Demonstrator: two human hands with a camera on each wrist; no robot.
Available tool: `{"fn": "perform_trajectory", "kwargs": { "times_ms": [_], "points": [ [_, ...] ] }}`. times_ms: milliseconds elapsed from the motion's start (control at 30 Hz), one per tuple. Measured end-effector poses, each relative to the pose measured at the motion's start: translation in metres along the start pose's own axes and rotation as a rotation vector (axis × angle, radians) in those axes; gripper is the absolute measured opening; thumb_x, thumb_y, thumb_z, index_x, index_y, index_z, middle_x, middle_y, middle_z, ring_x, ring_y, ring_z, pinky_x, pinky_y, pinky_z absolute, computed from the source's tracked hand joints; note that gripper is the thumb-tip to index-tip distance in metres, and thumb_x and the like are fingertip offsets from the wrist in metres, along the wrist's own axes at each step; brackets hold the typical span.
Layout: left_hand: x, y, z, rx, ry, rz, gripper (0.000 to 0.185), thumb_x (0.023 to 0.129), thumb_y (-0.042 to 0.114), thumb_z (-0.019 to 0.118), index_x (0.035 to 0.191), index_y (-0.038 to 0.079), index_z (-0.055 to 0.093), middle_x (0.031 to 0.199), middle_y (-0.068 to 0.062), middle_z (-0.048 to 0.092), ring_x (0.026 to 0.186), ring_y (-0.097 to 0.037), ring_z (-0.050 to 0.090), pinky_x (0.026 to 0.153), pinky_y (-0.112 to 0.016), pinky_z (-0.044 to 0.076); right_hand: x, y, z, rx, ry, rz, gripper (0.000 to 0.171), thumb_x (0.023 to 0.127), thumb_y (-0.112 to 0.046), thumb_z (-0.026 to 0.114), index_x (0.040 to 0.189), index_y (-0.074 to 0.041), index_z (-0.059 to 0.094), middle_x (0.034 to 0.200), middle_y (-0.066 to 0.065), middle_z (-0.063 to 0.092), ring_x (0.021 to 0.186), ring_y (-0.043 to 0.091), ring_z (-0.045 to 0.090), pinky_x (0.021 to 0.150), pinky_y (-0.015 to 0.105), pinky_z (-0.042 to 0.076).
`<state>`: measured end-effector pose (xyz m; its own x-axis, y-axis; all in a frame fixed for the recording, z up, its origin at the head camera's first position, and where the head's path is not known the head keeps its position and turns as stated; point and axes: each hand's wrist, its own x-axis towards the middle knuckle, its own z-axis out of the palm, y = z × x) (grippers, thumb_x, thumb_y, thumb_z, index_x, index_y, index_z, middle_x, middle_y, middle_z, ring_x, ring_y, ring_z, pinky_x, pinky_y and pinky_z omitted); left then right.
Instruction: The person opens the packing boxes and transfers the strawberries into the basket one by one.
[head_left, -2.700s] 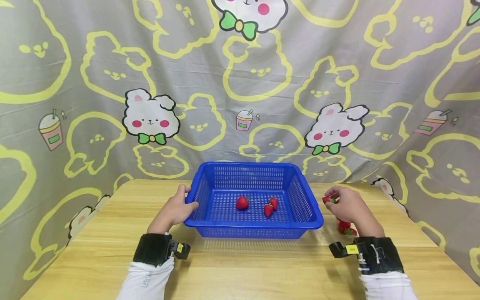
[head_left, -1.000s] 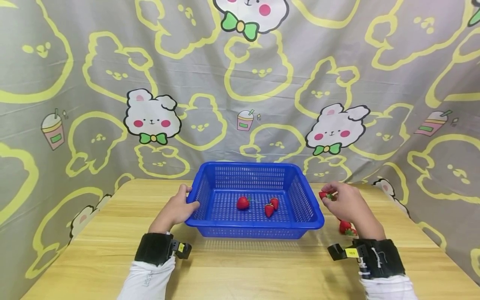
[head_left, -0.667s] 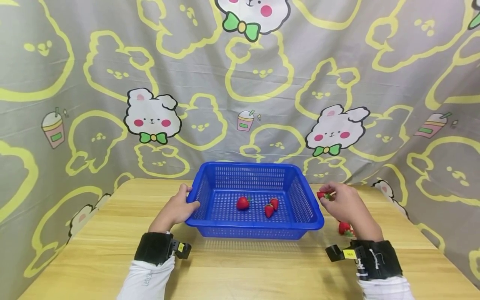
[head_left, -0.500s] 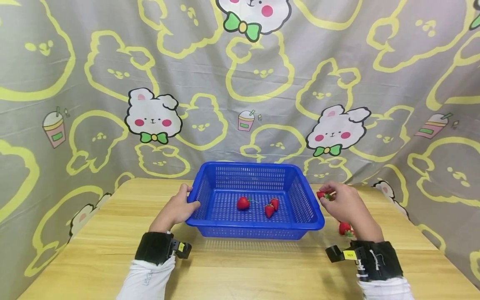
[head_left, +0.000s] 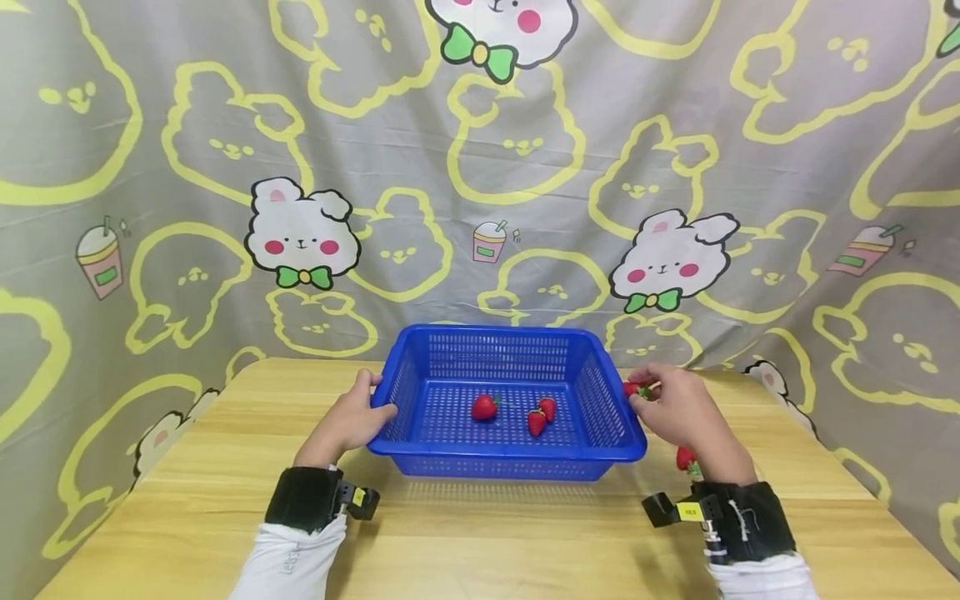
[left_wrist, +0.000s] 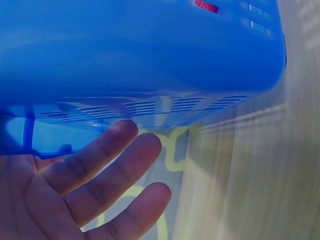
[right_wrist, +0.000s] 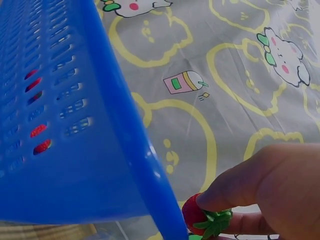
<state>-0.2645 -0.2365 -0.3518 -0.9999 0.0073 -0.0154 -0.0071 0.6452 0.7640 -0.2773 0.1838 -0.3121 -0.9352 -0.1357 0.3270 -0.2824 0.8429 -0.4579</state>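
Strawberry (head_left: 634,389) pinched in the fingertips of the right hand (head_left: 675,412), held right at the right rim of the blue basket (head_left: 450,335), above table level; cannot tell whether berry touches the rim. In the right wrist view the same strawberry (right_wrist: 196,214) sits under a fingertip with its green leafy cap pointing down toward the palm, red body toward the basket wall, just beside the rim edge. Its long axis looks roughly level, tip toward the basket. The basket's open interior lies to the left of the berry, across the rim; the right hand is far the nearer hand to it. Left hand (head_left: 348,419) rests against the basket's left wall, thumb over the rim, fingers loosely spread and fairly straight along the outside, as the left wrist view shows from below; it steadies rather than grips, by the look of it. Inside the basket: three strawberries on the mesh floor, one near the middle (head_left: 484,407), two close together to its right (head_left: 542,416). One more strawberry (head_left: 685,457) lies on the wooden table (head_left: 187,517) behind the right wrist, partly hidden. Cartoon rabbit cloth (head_left: 300,236) hangs behind the table.
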Motion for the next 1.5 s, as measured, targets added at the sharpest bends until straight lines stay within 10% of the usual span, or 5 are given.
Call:
{"fn": "perform_trajectory", "kwargs": {
  "times_ms": [1500],
  "points": [
    [0.003,-0.005,0.003,-0.072,0.013,-0.010,0.050,0.095,0.019,0.051,0.137,0.003,0.028,0.130,-0.032,0.050,0.110,-0.043,0.058,0.089,-0.058,0.047,0.029,-0.023,0.018,-0.032,-0.105,-0.096,0.015,0.084,-0.008,0.068,0.098,-0.002,0.067,0.090,0.012,0.066,0.079,0.026,0.059,0.069,0.045,0.052]
  ]
}}
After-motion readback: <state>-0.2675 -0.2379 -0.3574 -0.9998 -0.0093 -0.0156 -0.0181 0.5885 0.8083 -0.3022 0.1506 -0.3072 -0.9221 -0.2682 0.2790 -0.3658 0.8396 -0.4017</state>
